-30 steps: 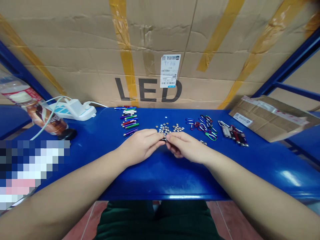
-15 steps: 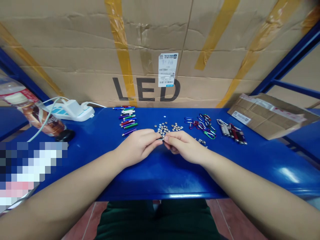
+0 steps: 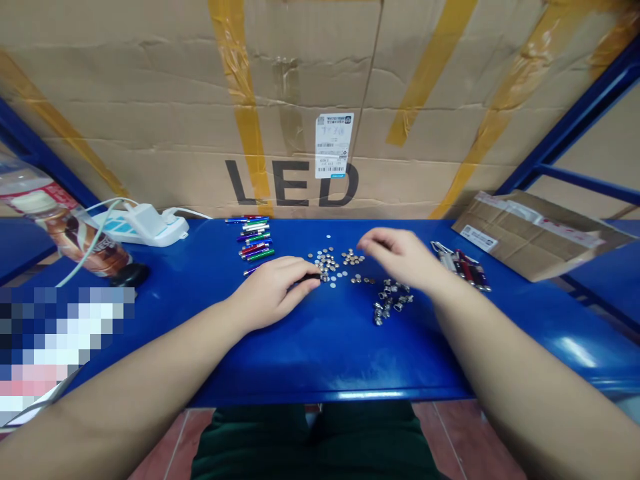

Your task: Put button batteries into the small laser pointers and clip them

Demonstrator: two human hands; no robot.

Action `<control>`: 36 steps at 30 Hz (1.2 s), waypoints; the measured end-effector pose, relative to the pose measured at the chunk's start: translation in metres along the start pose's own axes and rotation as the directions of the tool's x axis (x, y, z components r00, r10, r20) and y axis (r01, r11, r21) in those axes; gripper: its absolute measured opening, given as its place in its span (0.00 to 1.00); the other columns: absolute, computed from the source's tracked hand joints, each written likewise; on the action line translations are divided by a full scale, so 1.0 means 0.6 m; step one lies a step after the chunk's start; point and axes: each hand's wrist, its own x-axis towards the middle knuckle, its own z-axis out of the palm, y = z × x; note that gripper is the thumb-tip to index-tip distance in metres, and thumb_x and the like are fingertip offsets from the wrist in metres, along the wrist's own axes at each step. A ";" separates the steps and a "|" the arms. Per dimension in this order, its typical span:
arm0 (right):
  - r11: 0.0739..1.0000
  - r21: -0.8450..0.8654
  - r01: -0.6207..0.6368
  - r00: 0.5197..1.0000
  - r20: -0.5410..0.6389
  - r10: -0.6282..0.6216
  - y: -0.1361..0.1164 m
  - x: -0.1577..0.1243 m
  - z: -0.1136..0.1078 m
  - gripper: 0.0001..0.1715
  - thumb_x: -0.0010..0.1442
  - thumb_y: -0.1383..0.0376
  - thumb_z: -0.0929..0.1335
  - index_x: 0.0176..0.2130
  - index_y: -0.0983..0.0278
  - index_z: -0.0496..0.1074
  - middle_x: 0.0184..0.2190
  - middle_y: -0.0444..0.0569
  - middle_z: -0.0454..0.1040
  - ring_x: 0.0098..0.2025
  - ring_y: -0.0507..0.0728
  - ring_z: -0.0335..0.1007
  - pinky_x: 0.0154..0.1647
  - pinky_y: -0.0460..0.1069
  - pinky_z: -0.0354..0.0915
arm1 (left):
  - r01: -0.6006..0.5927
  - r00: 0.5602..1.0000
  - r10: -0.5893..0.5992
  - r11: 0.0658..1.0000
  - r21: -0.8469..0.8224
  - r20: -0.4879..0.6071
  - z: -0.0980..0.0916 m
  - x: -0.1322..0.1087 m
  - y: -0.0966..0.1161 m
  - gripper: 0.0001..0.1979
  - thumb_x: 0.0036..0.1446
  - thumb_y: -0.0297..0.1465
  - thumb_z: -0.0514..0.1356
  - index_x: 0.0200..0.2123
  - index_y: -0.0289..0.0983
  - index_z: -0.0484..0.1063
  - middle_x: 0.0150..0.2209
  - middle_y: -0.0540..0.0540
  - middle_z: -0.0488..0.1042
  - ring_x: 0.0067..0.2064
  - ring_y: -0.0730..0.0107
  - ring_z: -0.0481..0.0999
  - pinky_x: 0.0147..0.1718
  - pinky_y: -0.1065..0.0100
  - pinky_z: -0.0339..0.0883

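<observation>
My left hand [image 3: 277, 290] rests at the middle of the blue table, thumb and forefinger pinching a small dark tube [image 3: 311, 277] that the fingers mostly hide. Beside its tip lies a scatter of silver button cells [image 3: 329, 260] with a few pale discs. My right hand [image 3: 403, 257] is apart from the left, held over the spot of the coloured carabiners, which it covers. Its fingers curl downward, slightly blurred, and their tips are hidden. Small silver metal caps [image 3: 385, 308] with loops lie just in front of it.
Several coloured metal tubes [image 3: 257, 243] lie stacked at the back left. Finished-looking keychain lights [image 3: 467, 270] lie at right, near a small carton [image 3: 535, 233]. A bottle [image 3: 83, 237] and a power strip [image 3: 145, 227] stand left. A big cardboard box [image 3: 185, 147] closes off the back.
My right hand has let go of the tube and moved right, over the carabiners. The left hand keeps the tube in place. More button cells and metal caps now show.
</observation>
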 end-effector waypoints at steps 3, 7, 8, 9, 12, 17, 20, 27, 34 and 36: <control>0.878 -0.353 -0.324 0.934 -0.269 0.237 0.082 0.027 -0.044 0.17 0.66 0.63 0.66 0.48 0.63 0.81 0.40 0.53 0.82 0.41 0.61 0.76 0.46 0.53 0.67 | 0.098 0.995 -0.097 0.994 -0.046 0.016 -0.006 0.001 -0.007 0.13 0.72 0.37 0.56 0.49 0.37 0.76 0.46 0.42 0.82 0.47 0.59 0.81 0.48 0.60 0.75; 0.749 -0.530 -0.398 0.917 -0.261 0.302 0.150 0.049 -0.050 0.19 0.66 0.65 0.65 0.50 0.65 0.83 0.50 0.60 0.80 0.51 0.66 0.74 0.55 0.56 0.66 | 0.211 0.977 -0.213 0.969 -0.127 -0.002 -0.007 0.004 -0.015 0.12 0.70 0.37 0.57 0.49 0.37 0.74 0.39 0.46 0.82 0.39 0.63 0.82 0.40 0.63 0.75; 0.736 -0.543 -0.405 0.914 -0.268 0.305 0.155 0.051 -0.044 0.20 0.66 0.65 0.65 0.50 0.66 0.83 0.52 0.63 0.78 0.54 0.68 0.72 0.57 0.58 0.65 | 0.231 0.972 -0.234 0.961 -0.154 -0.002 -0.007 0.004 -0.017 0.12 0.70 0.38 0.58 0.49 0.37 0.74 0.38 0.46 0.83 0.38 0.64 0.82 0.40 0.64 0.75; 0.717 -0.558 -0.418 0.908 -0.279 0.313 0.158 0.053 -0.036 0.21 0.67 0.63 0.65 0.50 0.67 0.83 0.53 0.65 0.77 0.56 0.71 0.70 0.57 0.60 0.64 | 0.246 0.968 -0.250 0.953 -0.179 0.001 -0.006 0.004 -0.018 0.12 0.70 0.38 0.58 0.49 0.37 0.74 0.38 0.46 0.83 0.38 0.64 0.82 0.39 0.64 0.75; 0.659 -0.583 -0.476 0.879 -0.312 0.359 0.155 0.054 -0.017 0.23 0.68 0.60 0.64 0.50 0.68 0.83 0.54 0.71 0.74 0.57 0.77 0.67 0.53 0.64 0.65 | 0.276 0.960 -0.280 0.933 -0.232 0.016 -0.004 0.004 -0.020 0.13 0.69 0.38 0.58 0.49 0.37 0.74 0.39 0.45 0.83 0.38 0.64 0.83 0.37 0.65 0.76; 0.632 -0.606 -0.483 0.875 -0.313 0.369 0.148 0.052 -0.013 0.23 0.69 0.59 0.63 0.51 0.64 0.83 0.54 0.66 0.76 0.56 0.74 0.67 0.51 0.63 0.66 | 0.299 0.953 -0.301 0.911 -0.283 0.039 -0.002 0.003 -0.023 0.13 0.69 0.37 0.57 0.49 0.36 0.74 0.37 0.45 0.83 0.34 0.66 0.82 0.32 0.67 0.76; 0.636 -0.617 -0.464 0.886 -0.299 0.356 0.146 0.054 -0.015 0.20 0.67 0.59 0.66 0.47 0.64 0.84 0.49 0.64 0.79 0.55 0.73 0.68 0.51 0.61 0.67 | 0.311 0.950 -0.308 0.902 -0.300 0.056 -0.002 0.002 -0.024 0.13 0.69 0.38 0.58 0.50 0.36 0.73 0.37 0.44 0.84 0.33 0.66 0.81 0.28 0.68 0.75; 0.681 -0.587 -0.438 0.899 -0.272 0.344 0.153 0.059 -0.017 0.14 0.63 0.63 0.69 0.43 0.65 0.84 0.41 0.60 0.83 0.50 0.68 0.74 0.49 0.57 0.68 | 0.324 0.945 -0.318 0.893 -0.314 0.069 -0.004 0.002 -0.024 0.14 0.69 0.39 0.58 0.49 0.36 0.74 0.37 0.44 0.83 0.33 0.66 0.81 0.27 0.69 0.74; 0.746 -0.467 -0.475 0.871 -0.371 0.322 0.147 0.058 -0.024 0.17 0.68 0.62 0.64 0.45 0.69 0.79 0.43 0.68 0.81 0.49 0.73 0.77 0.50 0.61 0.69 | 0.329 0.943 -0.321 0.875 -0.354 0.083 -0.001 0.001 -0.026 0.14 0.70 0.37 0.57 0.52 0.36 0.73 0.37 0.44 0.83 0.33 0.68 0.81 0.29 0.69 0.76; 0.778 -0.411 -0.475 0.855 -0.427 0.296 0.139 0.059 -0.024 0.19 0.71 0.62 0.60 0.52 0.69 0.74 0.44 0.68 0.81 0.48 0.70 0.78 0.49 0.60 0.70 | 0.315 0.949 -0.302 0.878 -0.361 0.093 -0.003 0.002 -0.025 0.16 0.71 0.36 0.56 0.57 0.37 0.71 0.38 0.45 0.82 0.33 0.68 0.80 0.30 0.68 0.76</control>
